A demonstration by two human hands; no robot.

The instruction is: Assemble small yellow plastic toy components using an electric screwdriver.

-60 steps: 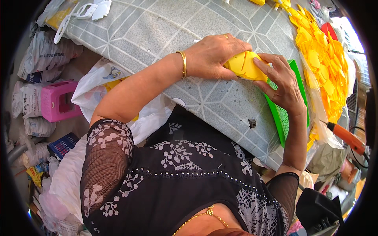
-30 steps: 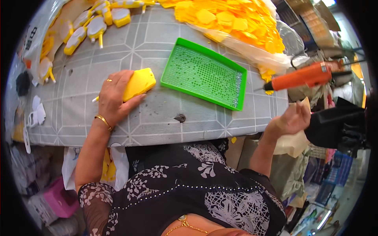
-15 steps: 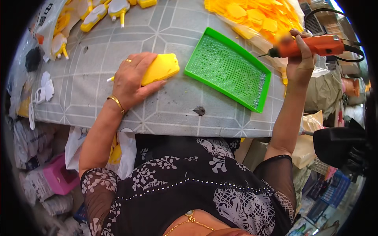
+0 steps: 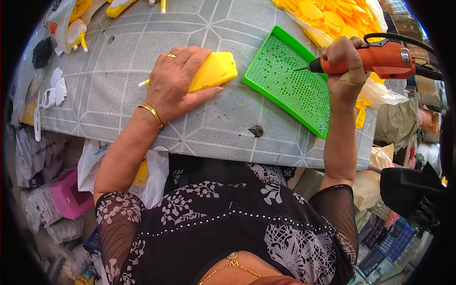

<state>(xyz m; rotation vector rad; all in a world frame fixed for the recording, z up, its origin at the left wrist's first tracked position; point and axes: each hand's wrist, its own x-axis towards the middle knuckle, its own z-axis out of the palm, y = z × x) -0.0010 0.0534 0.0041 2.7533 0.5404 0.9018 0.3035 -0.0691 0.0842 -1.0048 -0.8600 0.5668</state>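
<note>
My left hand (image 4: 178, 80) presses flat on a yellow plastic part (image 4: 213, 71) lying on the grey patterned table (image 4: 118, 109); a thin white stick pokes out from under the hand. My right hand (image 4: 346, 64) grips an orange electric screwdriver (image 4: 382, 59), its bit pointing left over a green perforated tray (image 4: 289, 80). The tray lies on the table between my two hands.
A heap of yellow plastic parts (image 4: 332, 16) lies at the table's far right. Yellow and white assembled pieces (image 4: 80, 23) sit at the far left. A small dark screw-like item (image 4: 256, 130) rests near the front edge. Bags and a pink box (image 4: 71, 194) crowd the floor to the left.
My right hand picked up the orange screwdriver from the right edge and brought it over the green tray. My left hand stayed on the yellow part.
</note>
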